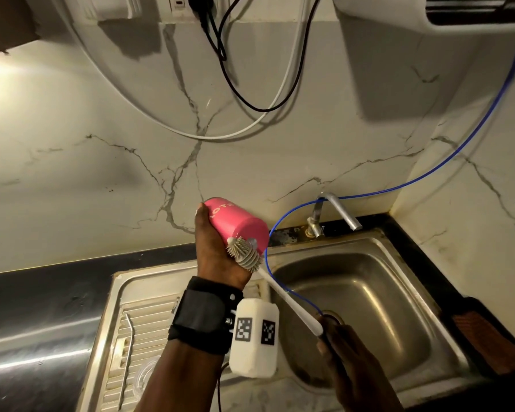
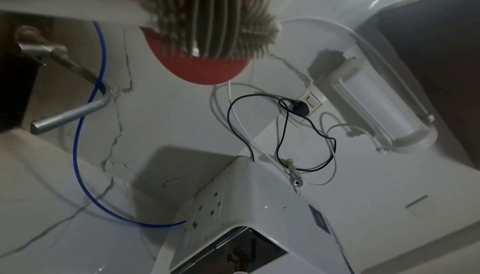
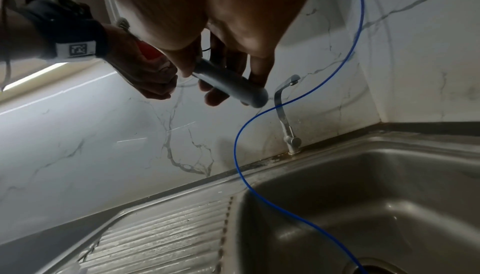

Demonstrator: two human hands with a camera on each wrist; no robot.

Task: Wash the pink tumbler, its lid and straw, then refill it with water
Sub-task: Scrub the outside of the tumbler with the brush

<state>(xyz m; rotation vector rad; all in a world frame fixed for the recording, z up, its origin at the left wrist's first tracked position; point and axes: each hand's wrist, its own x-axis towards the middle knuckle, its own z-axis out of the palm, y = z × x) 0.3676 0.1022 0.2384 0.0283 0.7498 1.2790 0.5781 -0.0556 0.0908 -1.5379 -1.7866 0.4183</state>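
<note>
The left hand (image 1: 217, 251) grips the pink tumbler (image 1: 235, 221), tilted above the sink (image 1: 378, 248) rim with its mouth toward the bottle brush (image 1: 244, 252), whose bristles are at the opening. The right hand (image 1: 348, 364) is curled around the brush handle; only the right wrist view shows its grey end (image 3: 233, 85). Only the head view shows the metal straw (image 1: 128, 352) on the drainboard (image 1: 149, 319).

Both hands (image 1: 217, 248) (image 1: 344, 349) raised, fingers seemingly curled.

Tumbler (image 1: 235, 223) mouth behind brush (image 1: 244, 254)
</note>
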